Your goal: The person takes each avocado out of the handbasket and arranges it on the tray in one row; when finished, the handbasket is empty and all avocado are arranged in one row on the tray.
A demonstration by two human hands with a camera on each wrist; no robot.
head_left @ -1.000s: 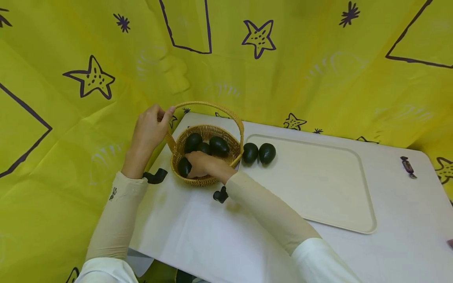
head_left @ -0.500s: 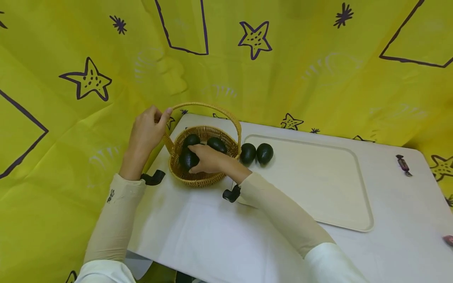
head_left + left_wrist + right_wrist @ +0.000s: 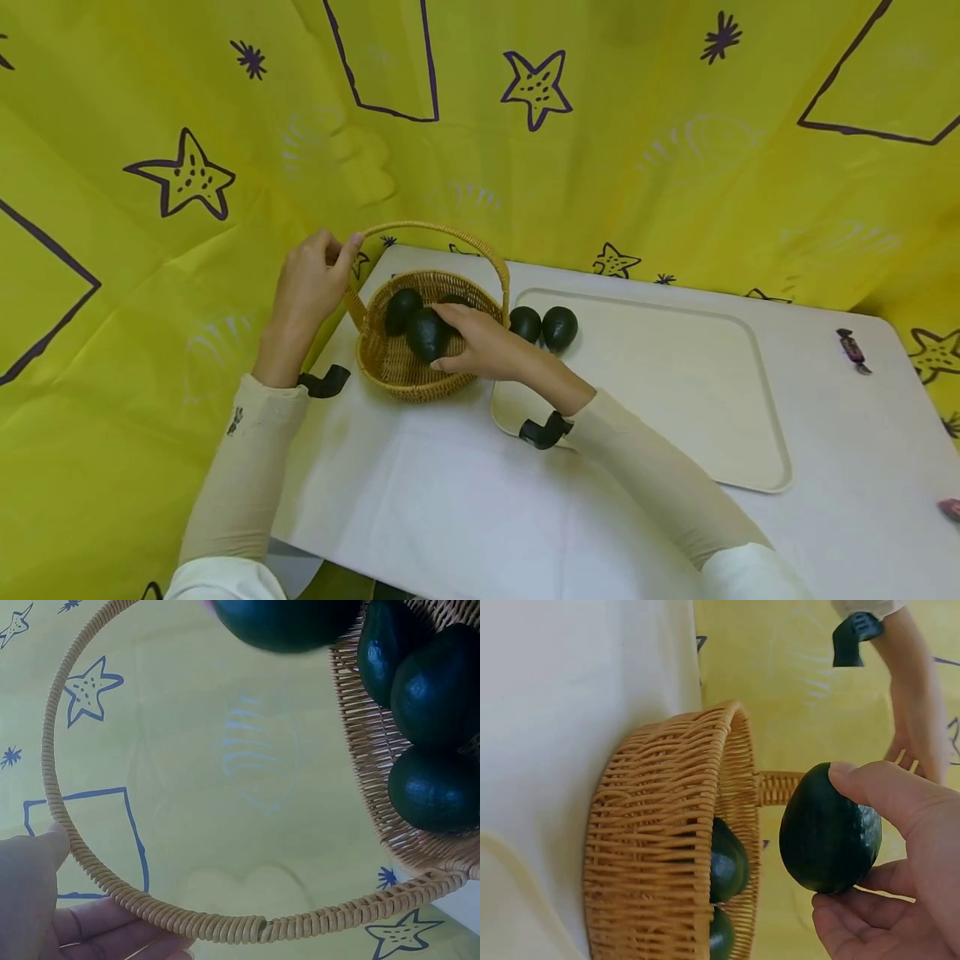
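Observation:
My right hand [image 3: 487,343] holds a dark green avocado [image 3: 427,335] between thumb and fingers, above the wicker basket [image 3: 420,392]. In the right wrist view that avocado [image 3: 829,832] is clear of the basket rim. The left hand [image 3: 311,275] grips the basket's arched handle [image 3: 491,254] on its left side; the left wrist view shows thumb and fingers around the handle [image 3: 202,926]. Inside the basket lie more avocados, one [image 3: 402,310] at the left and another [image 3: 456,302] partly hidden behind the right hand. The left wrist view shows several in there [image 3: 435,787].
Two avocados [image 3: 559,328] sit side by side on the left end of a cream tray [image 3: 675,383], right of the basket. A wrapped candy [image 3: 852,350] lies on the white table [image 3: 450,500] at the right. Yellow patterned cloth [image 3: 637,167] hangs behind.
My right hand has lifted the avocado from the basket's front left, bringing it up and rightward over the basket. The left hand keeps its grip on the handle.

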